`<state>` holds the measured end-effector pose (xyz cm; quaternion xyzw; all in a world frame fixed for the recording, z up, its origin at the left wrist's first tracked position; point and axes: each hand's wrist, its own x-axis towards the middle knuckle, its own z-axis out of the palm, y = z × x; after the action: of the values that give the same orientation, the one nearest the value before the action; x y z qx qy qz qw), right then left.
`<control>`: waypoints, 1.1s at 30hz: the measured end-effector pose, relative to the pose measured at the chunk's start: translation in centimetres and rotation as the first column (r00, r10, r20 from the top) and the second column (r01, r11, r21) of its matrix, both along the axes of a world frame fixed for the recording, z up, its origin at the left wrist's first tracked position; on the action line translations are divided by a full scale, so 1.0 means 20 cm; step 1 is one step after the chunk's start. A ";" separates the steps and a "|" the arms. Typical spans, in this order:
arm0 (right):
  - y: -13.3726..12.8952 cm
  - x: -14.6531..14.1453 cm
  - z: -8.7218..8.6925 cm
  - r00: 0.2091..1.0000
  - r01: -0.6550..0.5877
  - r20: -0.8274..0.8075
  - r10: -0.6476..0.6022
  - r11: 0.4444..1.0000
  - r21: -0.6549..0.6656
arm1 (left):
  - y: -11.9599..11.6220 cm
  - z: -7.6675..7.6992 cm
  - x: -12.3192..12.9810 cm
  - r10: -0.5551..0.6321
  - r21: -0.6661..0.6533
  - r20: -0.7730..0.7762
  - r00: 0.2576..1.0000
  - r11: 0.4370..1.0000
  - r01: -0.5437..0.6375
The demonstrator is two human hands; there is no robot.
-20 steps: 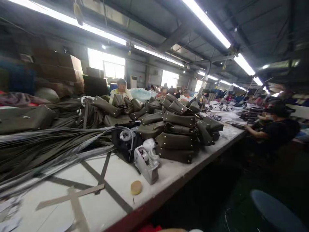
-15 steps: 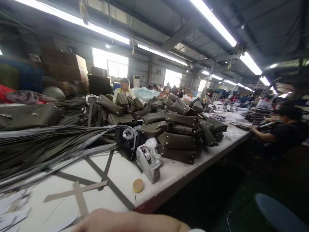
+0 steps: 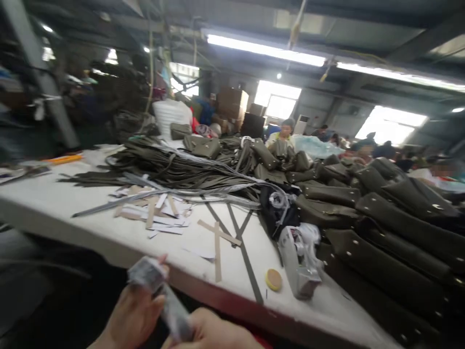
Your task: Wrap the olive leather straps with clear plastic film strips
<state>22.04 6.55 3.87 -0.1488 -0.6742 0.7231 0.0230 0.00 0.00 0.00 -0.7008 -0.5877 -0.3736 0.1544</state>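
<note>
Low in the view, before the table's front edge, both my hands grip a grey plastic-wrapped strap. My left hand is closed around its upper, bunched end, the fingers partly hidden and blurred. Lower down, my right hand is wrapped round the other end, cut off by the bottom of the view. Beyond them on the white table lie beige strips that cross, a paper scrap and long dark strips. Further right are a round yellow-rimmed tape roll and a grey tape dispenser.
Stacked dark olive bags crowd the table's right side. Long olive straps spread across its far left, with paper scraps in front. An orange-handled tool lies at the far left. A person is behind the pile.
The view has swung to the left. Earlier only one forearm and part of a hand showed over the table edge; now both hands are visible, holding the plastic-wrapped strap.
</note>
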 end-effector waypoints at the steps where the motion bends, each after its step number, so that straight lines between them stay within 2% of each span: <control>1: 0.04 0.01 0.01 0.998 0.059 -0.025 -0.060 0.998 -0.038 | 0.00 0.00 0.02 -0.023 -0.055 0.011 1.000 0.998 0.024; 2: 0.09 0.02 0.02 0.990 0.132 -0.033 -0.134 0.991 -0.032 | 0.00 0.02 0.06 -0.065 -0.168 0.065 0.996 0.983 0.075; 3: 0.15 0.03 0.02 0.980 0.197 -0.023 -0.197 0.980 0.023 | -0.01 0.04 0.10 -0.070 -0.311 0.183 0.981 0.942 0.125; 4: 0.20 0.03 0.02 0.970 0.243 0.000 -0.245 0.963 0.119 | 0.00 0.07 0.14 -0.045 -0.454 0.344 0.938 0.866 0.208; 5: 0.24 0.03 0.01 0.959 0.270 0.017 -0.282 0.933 0.239 | 0.00 0.11 0.17 0.017 -0.541 0.532 0.847 0.776 0.324; 6: 0.28 0.03 -0.01 0.951 0.279 0.027 -0.308 0.892 0.356 | 0.00 0.14 0.20 0.121 -0.572 0.702 0.702 0.682 0.455; 7: 0.30 0.02 -0.03 0.946 0.280 0.024 -0.324 0.849 0.449 | 0.00 0.16 0.21 0.210 -0.544 0.816 0.538 0.593 0.594; 9: 0.31 0.02 -0.07 0.944 0.283 -0.010 -0.329 0.796 0.534 | 0.00 0.20 0.21 0.349 -0.369 0.914 0.208 0.500 0.784; 10: 0.31 0.02 -0.08 0.947 0.283 -0.022 -0.320 0.802 0.527 | 0.00 0.21 0.19 0.385 -0.264 0.921 0.068 0.483 0.835; 12: 0.28 0.02 -0.11 0.955 0.276 -0.029 -0.297 0.844 0.460 | -0.01 0.22 0.15 0.422 -0.071 0.892 -0.161 0.483 0.873; 15: 0.24 0.01 -0.15 0.957 0.280 -0.042 -0.289 0.870 0.406 | -0.01 0.23 0.09 0.436 0.139 0.811 -0.390 0.504 0.852; 18: 0.17 -0.03 -0.15 0.970 0.230 -0.039 -0.238 0.860 0.455 | 0.00 0.28 0.05 0.370 0.234 0.773 -0.515 0.589 0.774; 20: 0.09 -0.07 -0.11 0.996 0.060 0.032 -0.084 0.888 0.456 | 0.02 0.31 0.04 0.249 0.242 0.800 -0.546 0.699 0.673; 21: 0.04 -0.08 -0.08 0.998 -0.043 0.061 0.018 0.900 0.434 | 0.04 0.32 0.05 0.173 0.227 0.829 -0.531 0.764 0.603; 22: 0.00 -0.09 -0.05 0.990 -0.137 0.073 0.117 0.905 0.402 | 0.05 0.32 0.06 0.094 0.197 0.871 -0.482 0.832 0.519; 23: -0.04 -0.10 -0.01 0.979 -0.203 0.066 0.192 0.908 0.366 | 0.06 0.31 0.08 0.028 0.152 0.923 -0.383 0.889 0.431; 24: -0.06 -0.10 0.04 0.973 -0.228 0.041 0.228 0.917 0.327 | 0.07 0.29 0.10 -0.014 0.097 0.973 -0.230 0.931 0.351; 26: -0.06 -0.08 0.10 0.986 -0.158 -0.003 0.164 0.955 0.249 | 0.07 0.24 0.16 -0.011 -0.039 0.984 0.180 0.962 0.271; 27: -0.02 -0.07 0.12 0.997 -0.074 -0.006 0.077 0.972 0.221 | 0.06 0.22 0.18 0.003 -0.113 0.925 0.379 0.956 0.269; 28: 0.02 -0.05 0.14 0.999 0.029 0.006 -0.031 0.977 0.213 | 0.04 0.19 0.21 0.003 -0.189 0.842 0.540 0.939 0.288; 29: 0.08 -0.04 0.14 0.990 0.130 0.025 -0.140 0.962 0.239 | 0.02 0.18 0.22 -0.011 -0.260 0.757 0.654 0.913 0.316; 30: 0.14 -0.02 0.13 0.972 0.210 0.042 -0.233 0.931 0.299 | 0.00 0.16 0.24 -0.031 -0.318 0.689 0.724 0.885 0.341; 31: 0.20 -0.01 0.12 0.953 0.258 0.049 -0.298 0.889 0.379 | -0.01 0.15 0.24 -0.050 -0.362 0.648 0.760 0.857 0.366; 33: 0.29 0.01 0.10 0.940 0.263 0.041 -0.338 0.796 0.546 | -0.03 0.14 0.23 -0.047 -0.436 0.669 0.742 0.784 0.442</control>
<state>22.29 12.34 5.84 -0.2906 -0.8156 0.4827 0.1320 4.69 -0.53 2.89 -0.6233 -0.5855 -0.4089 -0.3187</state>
